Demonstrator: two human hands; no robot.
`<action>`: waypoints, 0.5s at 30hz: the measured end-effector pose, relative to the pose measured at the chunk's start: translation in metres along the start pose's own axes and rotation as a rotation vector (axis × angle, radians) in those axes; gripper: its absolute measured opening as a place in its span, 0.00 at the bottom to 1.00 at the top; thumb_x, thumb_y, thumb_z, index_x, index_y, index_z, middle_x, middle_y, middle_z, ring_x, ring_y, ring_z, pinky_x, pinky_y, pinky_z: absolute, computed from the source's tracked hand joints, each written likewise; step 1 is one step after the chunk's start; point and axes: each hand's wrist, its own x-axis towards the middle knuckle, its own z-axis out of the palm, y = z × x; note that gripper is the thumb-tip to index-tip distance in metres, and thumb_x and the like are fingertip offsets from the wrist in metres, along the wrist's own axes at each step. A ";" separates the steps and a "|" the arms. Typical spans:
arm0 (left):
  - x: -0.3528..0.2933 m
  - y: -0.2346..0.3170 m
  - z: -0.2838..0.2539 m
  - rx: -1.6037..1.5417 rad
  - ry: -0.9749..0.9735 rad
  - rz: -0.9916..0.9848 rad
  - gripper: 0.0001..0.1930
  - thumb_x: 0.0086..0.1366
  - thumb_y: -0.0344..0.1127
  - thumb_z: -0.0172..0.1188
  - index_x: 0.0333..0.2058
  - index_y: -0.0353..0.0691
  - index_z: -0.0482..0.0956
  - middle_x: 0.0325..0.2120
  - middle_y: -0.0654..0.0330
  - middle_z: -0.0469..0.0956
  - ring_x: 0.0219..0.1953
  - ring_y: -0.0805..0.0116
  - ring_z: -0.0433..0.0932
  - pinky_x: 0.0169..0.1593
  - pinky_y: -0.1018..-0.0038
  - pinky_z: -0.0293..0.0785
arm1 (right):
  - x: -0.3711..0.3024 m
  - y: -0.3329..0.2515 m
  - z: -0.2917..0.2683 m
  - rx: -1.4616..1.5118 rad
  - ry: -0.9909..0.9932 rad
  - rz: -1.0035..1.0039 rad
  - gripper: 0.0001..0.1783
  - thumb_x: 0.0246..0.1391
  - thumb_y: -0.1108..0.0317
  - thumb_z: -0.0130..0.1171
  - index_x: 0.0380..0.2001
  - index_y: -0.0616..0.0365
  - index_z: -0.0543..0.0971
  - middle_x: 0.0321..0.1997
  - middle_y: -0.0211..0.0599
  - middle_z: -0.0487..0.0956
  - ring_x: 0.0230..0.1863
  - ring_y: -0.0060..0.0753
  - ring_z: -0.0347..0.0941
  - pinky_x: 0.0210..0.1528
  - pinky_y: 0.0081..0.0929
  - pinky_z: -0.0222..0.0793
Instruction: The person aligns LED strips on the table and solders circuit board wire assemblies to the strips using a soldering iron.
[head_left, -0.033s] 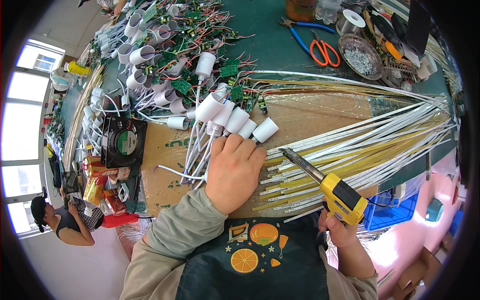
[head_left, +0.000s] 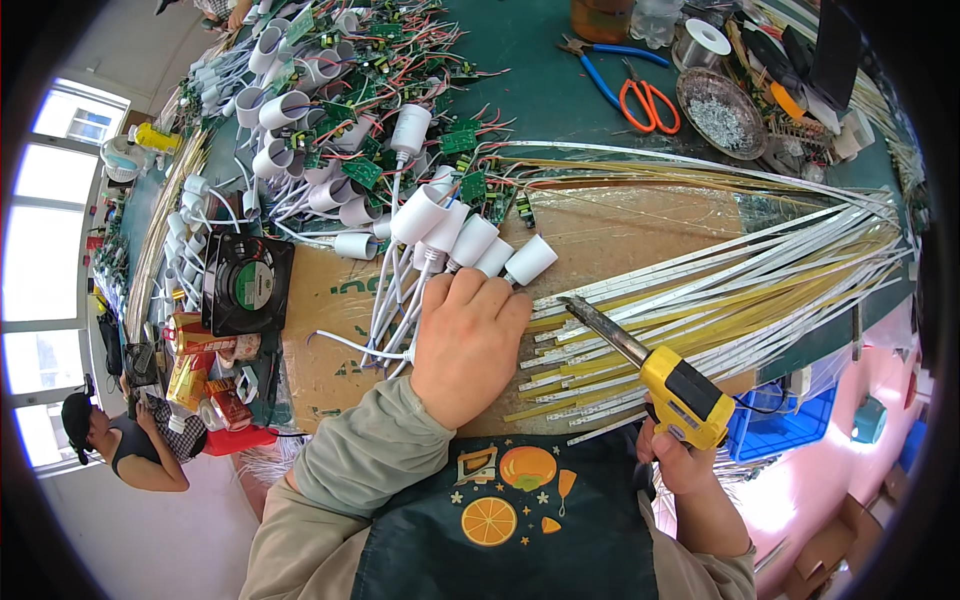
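My left hand [head_left: 470, 345] is closed over the lower ends of several white plastic sleeves [head_left: 531, 260] with white cables; its fingertips are hidden underneath. My right hand [head_left: 682, 462] grips a yellow and black soldering gun [head_left: 690, 395]. The gun's dark tip points up and left, over the near ends of a fan of white and yellow LED strips [head_left: 720, 290]. These strips lie right of my left hand and gather at the far right. Green circuit boards [head_left: 473, 187] with red wires lie just beyond the sleeves.
A heap of sleeves and boards fills the far left, beside a black fan [head_left: 247, 284]. Blue-handled pliers [head_left: 610, 70], orange scissors [head_left: 648, 103], a solder spool [head_left: 703, 42] and a metal dish [head_left: 722, 112] lie at the far right. Another person [head_left: 140, 440] sits at left.
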 end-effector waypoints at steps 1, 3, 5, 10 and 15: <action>0.000 0.000 0.000 0.001 0.000 0.000 0.08 0.54 0.28 0.64 0.35 0.44 0.82 0.33 0.64 0.79 0.40 0.61 0.75 0.48 0.64 0.66 | 0.001 -0.001 0.003 0.001 -0.001 0.000 0.31 0.57 0.68 0.66 0.63 0.62 0.68 0.29 0.35 0.77 0.26 0.23 0.72 0.27 0.22 0.69; 0.001 0.001 0.001 -0.033 0.031 -0.021 0.07 0.56 0.28 0.65 0.34 0.43 0.81 0.34 0.63 0.78 0.40 0.60 0.75 0.47 0.63 0.66 | 0.004 -0.003 0.011 -0.042 0.108 -0.018 0.36 0.55 0.54 0.70 0.58 0.68 0.70 0.22 0.37 0.73 0.17 0.25 0.67 0.21 0.23 0.65; 0.001 0.003 0.003 -0.048 0.055 -0.026 0.06 0.55 0.30 0.63 0.33 0.42 0.79 0.34 0.62 0.77 0.40 0.60 0.74 0.47 0.63 0.65 | 0.002 0.000 0.003 -0.018 0.049 -0.013 0.32 0.56 0.62 0.67 0.60 0.65 0.69 0.26 0.36 0.75 0.22 0.24 0.70 0.24 0.22 0.67; 0.001 0.004 0.009 -0.041 0.082 -0.036 0.05 0.54 0.30 0.60 0.31 0.42 0.77 0.33 0.61 0.75 0.40 0.60 0.72 0.47 0.62 0.64 | 0.001 0.001 0.006 -0.024 0.101 0.004 0.37 0.54 0.54 0.70 0.58 0.68 0.70 0.22 0.36 0.73 0.18 0.25 0.67 0.21 0.23 0.65; 0.001 0.003 0.009 -0.040 0.086 -0.016 0.05 0.54 0.31 0.61 0.31 0.42 0.77 0.34 0.61 0.75 0.40 0.60 0.72 0.47 0.62 0.63 | 0.000 0.001 0.003 0.008 0.014 0.000 0.29 0.57 0.69 0.66 0.60 0.62 0.70 0.30 0.34 0.77 0.27 0.24 0.73 0.28 0.23 0.69</action>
